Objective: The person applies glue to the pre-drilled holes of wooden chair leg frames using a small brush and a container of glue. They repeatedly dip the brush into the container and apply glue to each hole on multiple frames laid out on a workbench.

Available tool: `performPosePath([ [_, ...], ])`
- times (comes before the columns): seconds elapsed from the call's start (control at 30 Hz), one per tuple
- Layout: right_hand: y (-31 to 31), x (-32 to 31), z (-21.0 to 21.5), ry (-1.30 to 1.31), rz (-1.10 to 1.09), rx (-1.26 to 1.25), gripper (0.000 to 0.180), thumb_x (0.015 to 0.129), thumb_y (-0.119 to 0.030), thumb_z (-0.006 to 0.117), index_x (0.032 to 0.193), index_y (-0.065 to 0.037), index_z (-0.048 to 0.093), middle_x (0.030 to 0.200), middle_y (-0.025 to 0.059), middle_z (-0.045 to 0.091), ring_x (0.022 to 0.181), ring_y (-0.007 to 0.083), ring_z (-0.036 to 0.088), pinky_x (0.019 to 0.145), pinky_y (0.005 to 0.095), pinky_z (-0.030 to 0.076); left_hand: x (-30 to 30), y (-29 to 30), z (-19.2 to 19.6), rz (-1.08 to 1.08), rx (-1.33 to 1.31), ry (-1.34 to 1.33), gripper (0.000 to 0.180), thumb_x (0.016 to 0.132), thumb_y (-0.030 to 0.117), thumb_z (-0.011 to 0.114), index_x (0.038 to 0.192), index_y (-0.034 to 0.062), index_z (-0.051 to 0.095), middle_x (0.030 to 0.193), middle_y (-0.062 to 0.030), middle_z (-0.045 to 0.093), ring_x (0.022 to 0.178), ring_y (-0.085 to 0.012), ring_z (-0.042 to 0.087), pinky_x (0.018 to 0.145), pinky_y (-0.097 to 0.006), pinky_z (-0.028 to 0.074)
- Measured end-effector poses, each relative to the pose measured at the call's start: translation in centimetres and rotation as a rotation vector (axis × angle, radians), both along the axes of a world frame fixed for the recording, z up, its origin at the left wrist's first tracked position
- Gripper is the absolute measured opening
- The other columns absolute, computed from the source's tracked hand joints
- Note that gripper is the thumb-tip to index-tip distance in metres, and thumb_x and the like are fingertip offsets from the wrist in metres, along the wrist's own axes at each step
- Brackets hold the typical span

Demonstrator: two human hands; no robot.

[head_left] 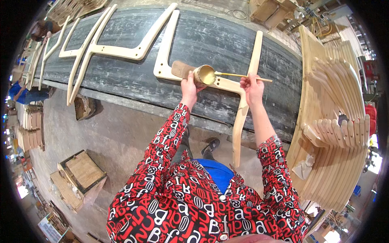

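My left hand is wrapped round a small round cup of pale yellow, glue-like liquid, tilted so its mouth shows. A flat brown piece sticks out beside the cup; I cannot tell whether the two are joined. Between the fingers of my right hand is a thin stick, its far tip at the cup's mouth and coated yellow. Both hands are over a pale wooden chair side frame with dark holes near its corners. One leg of the frame reaches past the table's near edge.
More wooden frames lie to the left on the long dark table. Curved wooden parts are stacked at the right. A bucket and a wooden box stand on the floor. A person in blue is at the far left.
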State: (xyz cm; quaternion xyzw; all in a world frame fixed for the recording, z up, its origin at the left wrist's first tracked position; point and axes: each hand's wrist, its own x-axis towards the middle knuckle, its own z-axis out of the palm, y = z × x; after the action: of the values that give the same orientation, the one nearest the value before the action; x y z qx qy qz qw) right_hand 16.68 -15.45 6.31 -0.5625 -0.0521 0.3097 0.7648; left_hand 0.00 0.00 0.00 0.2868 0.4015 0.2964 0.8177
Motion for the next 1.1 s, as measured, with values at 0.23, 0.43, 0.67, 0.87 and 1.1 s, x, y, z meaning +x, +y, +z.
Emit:
performPosePath([
  [0.23, 1.2, 0.7, 1.0, -0.725, 0.280, -0.378, 0.023, 0.089, -0.021, 0.058, 0.077, -0.002, 0.050, 0.064, 0.0059, 0.058, 0.058, 0.0121, 0.060, 0.054, 0.0253, 0.046, -3.4, 1.1, -0.8, 0.077, -0.008, 0.037, 0.042, 0.097, 0.036, 0.038, 0.112, -0.0009, 0.050, 0.108, -0.0141, 0.057, 0.093, -0.0258, 0.062, 0.064, -0.042, 0.059],
  [0.43, 1.8, 0.9, 0.0, -0.975, 0.450, -0.519, 0.023, 0.086, -0.021, 0.059, 0.079, -0.001, 0.050, 0.058, 0.0097, 0.051, 0.054, 0.0169, 0.052, 0.053, 0.0313, 0.041, -6.0, 0.0, -1.1, 0.112, -0.015, -0.002, 0.041, 0.097, 0.035, 0.036, 0.114, -0.0006, 0.049, 0.110, -0.0141, 0.057, 0.096, -0.0260, 0.061, 0.068, -0.043, 0.058],
  [0.67, 3.6, 0.1, -0.4, -1.134, 0.542, -0.399, 0.018, 0.085, -0.015, 0.060, 0.078, -0.002, 0.050, 0.061, 0.0133, 0.048, 0.054, 0.0252, 0.049, 0.054, 0.0333, 0.041, -7.3, -0.6, -1.3, 0.129, -0.015, 0.053, 0.041, 0.098, 0.034, 0.034, 0.116, -0.0003, 0.048, 0.112, -0.0135, 0.056, 0.098, -0.0259, 0.060, 0.073, -0.046, 0.057],
  [0.87, 3.4, 1.7, 0.6, -0.996, 0.510, -0.484, 0.022, 0.085, -0.017, 0.061, 0.076, -0.001, 0.050, 0.059, 0.0107, 0.049, 0.053, 0.0189, 0.047, 0.053, 0.0305, 0.040, -7.5, -0.7, -1.6, 0.142, -0.011, 0.029, 0.041, 0.098, 0.034, 0.034, 0.116, -0.0001, 0.047, 0.114, -0.0132, 0.054, 0.099, -0.0264, 0.059, 0.075, -0.047, 0.056],
  [1.1, 3.5, 1.9, 0.5, -1.001, 0.451, -0.485, 0.019, 0.084, -0.014, 0.062, 0.077, -0.001, 0.050, 0.059, 0.0092, 0.049, 0.054, 0.0152, 0.047, 0.053, 0.0296, 0.040, -7.2, -1.5, -1.9, 0.167, -0.019, 0.038, 0.041, 0.098, 0.034, 0.034, 0.117, -0.0003, 0.048, 0.113, -0.0134, 0.055, 0.098, -0.0276, 0.059, 0.075, -0.048, 0.056],
])
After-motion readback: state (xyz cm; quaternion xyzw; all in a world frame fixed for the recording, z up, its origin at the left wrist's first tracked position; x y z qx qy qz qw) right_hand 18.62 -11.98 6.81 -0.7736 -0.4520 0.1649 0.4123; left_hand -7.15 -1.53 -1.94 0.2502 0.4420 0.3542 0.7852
